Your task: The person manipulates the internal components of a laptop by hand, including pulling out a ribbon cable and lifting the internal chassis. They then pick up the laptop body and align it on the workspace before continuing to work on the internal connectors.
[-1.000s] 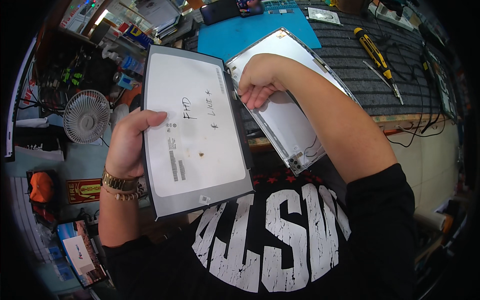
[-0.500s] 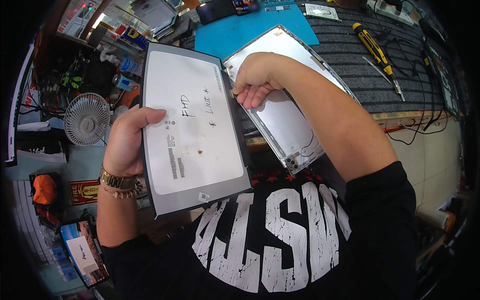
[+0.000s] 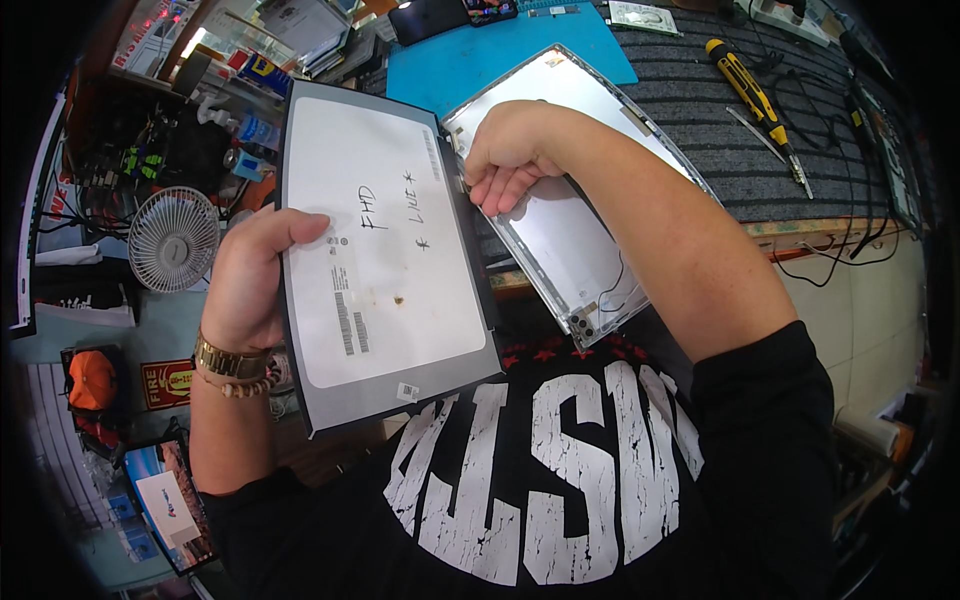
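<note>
My left hand (image 3: 262, 262) grips a laptop screen panel (image 3: 400, 300) by its left edge, thumb on the back face. The panel is tilted, its white and grey back toward me, with handwriting, barcodes and a small brown spot on it. My right hand (image 3: 515, 160) reaches across to the panel's right edge. Its fingers are curled and pinched there, and what they hold is hidden. Behind that hand lies a silver laptop lid (image 3: 570, 240), inner side up, one end past the table edge. Thin dark wires and a hinge show at its near end.
On the striped grey bench mat (image 3: 670, 120) are a blue work mat (image 3: 430, 75), a yellow-black screwdriver (image 3: 745, 90) and a thin metal tool (image 3: 752, 133). Black cables (image 3: 830, 130) run at the right. A white fan (image 3: 173, 240) and spray cans (image 3: 262, 72) stand left.
The panel has shifted very slightly left and up, along with the lid. Both hands keep their hold and position almost unchanged.
</note>
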Motion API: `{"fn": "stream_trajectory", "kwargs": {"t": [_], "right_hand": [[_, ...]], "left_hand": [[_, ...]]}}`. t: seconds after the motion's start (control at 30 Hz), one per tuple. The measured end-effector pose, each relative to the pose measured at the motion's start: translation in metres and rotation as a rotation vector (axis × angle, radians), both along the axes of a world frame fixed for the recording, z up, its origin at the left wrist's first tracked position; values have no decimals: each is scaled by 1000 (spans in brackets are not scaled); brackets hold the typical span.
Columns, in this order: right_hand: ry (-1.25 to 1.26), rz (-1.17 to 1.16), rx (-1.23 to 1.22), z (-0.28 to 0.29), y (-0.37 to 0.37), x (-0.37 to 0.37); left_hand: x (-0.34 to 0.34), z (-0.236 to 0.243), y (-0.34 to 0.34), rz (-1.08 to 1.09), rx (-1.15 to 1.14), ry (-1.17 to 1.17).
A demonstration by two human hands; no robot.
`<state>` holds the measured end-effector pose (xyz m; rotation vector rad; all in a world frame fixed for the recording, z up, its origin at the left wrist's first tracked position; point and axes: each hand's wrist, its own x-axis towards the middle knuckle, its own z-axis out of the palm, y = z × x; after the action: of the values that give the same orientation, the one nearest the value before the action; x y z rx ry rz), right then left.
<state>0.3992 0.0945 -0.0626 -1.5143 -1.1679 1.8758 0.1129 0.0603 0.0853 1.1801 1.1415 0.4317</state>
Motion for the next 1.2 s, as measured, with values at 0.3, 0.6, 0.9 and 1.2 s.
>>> {"fn": "stream_trajectory", "kwargs": {"t": [0.3, 0.6, 0.9, 1.2], "right_hand": [[-83, 82, 2, 0, 2, -1], [-187, 159, 66, 4, 0, -4], [-170, 173, 104, 5, -4, -2], [-172, 181, 102, 6, -3, -2]], "left_hand": [[5, 1, -4, 28, 51, 57], [6, 2, -5, 48, -17, 53], [9, 1, -4, 18, -20, 43], [10, 2, -4, -2, -45, 9]]}}
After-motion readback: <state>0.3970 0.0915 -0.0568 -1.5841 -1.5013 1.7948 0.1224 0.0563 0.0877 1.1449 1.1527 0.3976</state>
